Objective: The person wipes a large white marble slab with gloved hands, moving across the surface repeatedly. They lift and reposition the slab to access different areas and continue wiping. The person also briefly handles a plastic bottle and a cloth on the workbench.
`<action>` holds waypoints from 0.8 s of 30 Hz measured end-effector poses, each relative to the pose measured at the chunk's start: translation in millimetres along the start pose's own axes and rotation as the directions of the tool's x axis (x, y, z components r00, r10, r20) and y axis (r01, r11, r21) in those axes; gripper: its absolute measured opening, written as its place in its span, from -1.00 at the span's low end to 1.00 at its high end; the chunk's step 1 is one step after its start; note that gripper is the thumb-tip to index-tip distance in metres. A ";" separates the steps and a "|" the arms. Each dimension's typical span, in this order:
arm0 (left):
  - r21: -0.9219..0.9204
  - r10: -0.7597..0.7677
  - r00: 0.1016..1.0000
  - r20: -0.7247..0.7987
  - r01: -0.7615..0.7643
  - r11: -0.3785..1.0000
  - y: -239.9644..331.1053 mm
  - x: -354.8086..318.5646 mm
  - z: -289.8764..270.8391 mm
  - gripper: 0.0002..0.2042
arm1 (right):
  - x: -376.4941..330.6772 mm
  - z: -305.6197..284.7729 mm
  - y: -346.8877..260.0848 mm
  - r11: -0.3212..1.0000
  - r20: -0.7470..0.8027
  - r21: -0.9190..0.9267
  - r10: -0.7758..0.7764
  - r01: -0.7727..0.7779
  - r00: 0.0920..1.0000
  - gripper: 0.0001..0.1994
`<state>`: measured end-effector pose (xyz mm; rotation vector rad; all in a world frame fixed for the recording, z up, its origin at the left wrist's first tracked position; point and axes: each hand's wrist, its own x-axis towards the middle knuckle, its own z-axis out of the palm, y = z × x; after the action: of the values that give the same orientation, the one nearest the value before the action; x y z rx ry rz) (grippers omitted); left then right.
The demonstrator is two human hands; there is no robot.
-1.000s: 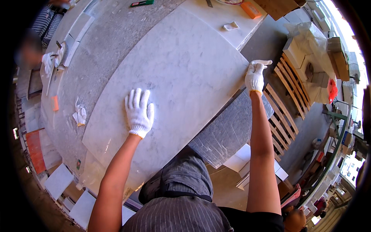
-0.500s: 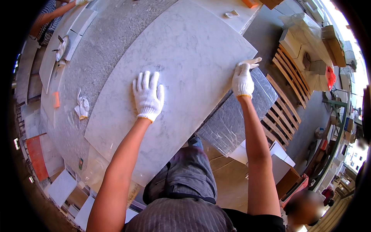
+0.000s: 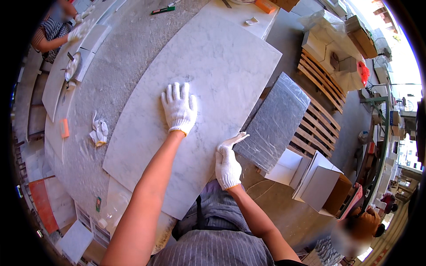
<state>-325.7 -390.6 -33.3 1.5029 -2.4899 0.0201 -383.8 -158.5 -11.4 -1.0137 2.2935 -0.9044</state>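
A large pale marble slab with grey veining and one curved side lies flat in front of me. White knit gloves cover both my hands. My left hand rests flat on the middle of the slab, its fingers spread. At the slab's near right edge is my right hand, bent at the knuckles, its fingers stretched out to the right past the edge and nothing seen in them. Part of that hand's palm side is hidden from me. A crumpled white glove lies left of the slab on the dusty worktable.
A dark grey stone slab stands right of the marble, beside wooden pallets and open cartons. Orange blocks and a green utility knife lie about. At the far left a co-worker's gloved hands show.
My right hand has slid along the slab's right edge from its far corner back toward my body. The left hand stays flat on the slab; the view has shifted.
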 end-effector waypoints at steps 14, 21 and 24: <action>0.006 -0.010 0.998 0.069 0.010 1.000 1.4 -2.9 -3.1 -0.50 | 235.7 -65.4 49.1 0.982 -0.159 -0.189 -0.006 -0.024 0.987 -0.82; 0.011 0.007 0.996 0.088 -0.008 1.000 2.2 -3.4 -3.8 -0.49 | 381.8 -110.3 88.6 0.939 -0.197 -0.339 -0.014 -0.054 0.980 -0.70; 0.000 0.019 0.998 0.062 -0.020 1.000 0.3 -3.7 -3.7 -0.49 | 418.3 -122.6 85.3 0.906 -0.163 -0.399 0.085 -0.145 0.983 -0.65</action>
<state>-323.6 -386.8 -30.5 1.5018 -2.5534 -0.0227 -759.0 -392.3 -53.9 -0.9870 2.7045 -0.4651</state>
